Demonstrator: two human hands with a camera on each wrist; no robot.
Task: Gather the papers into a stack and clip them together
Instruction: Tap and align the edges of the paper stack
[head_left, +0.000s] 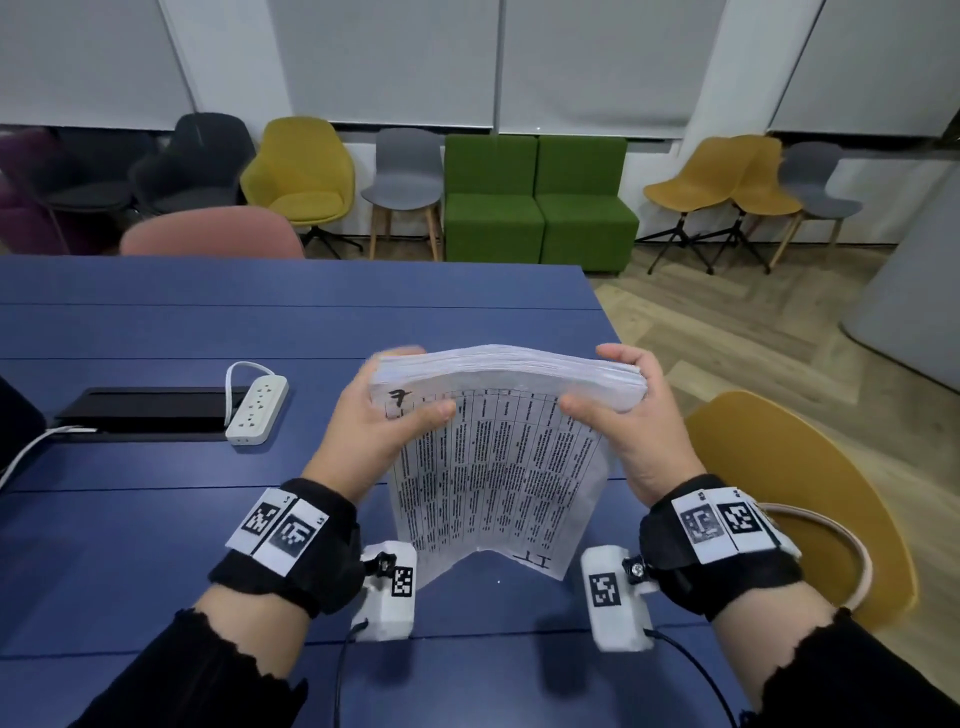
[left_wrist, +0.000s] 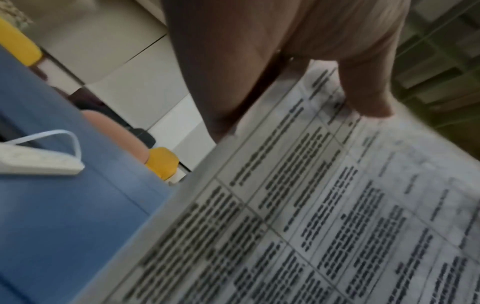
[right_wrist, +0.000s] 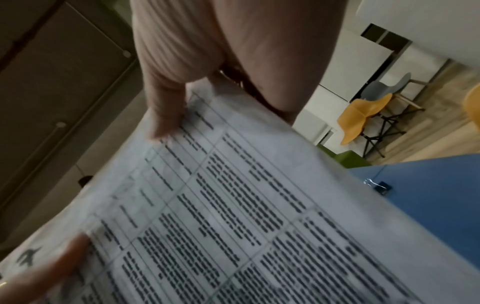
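Above the blue desk (head_left: 156, 519), my left hand (head_left: 379, 431) and right hand (head_left: 634, 431) pinch the papers (head_left: 498, 457) at their top corners; tapping the lower edge square should precede clipping.

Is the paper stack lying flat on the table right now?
No: both hands, left hand and right hand, grip the stack by its upper end, raised above the table.

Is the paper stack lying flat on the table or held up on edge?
Held up on edge: left hand and right hand grip the paper stack, bottom edge near the table.
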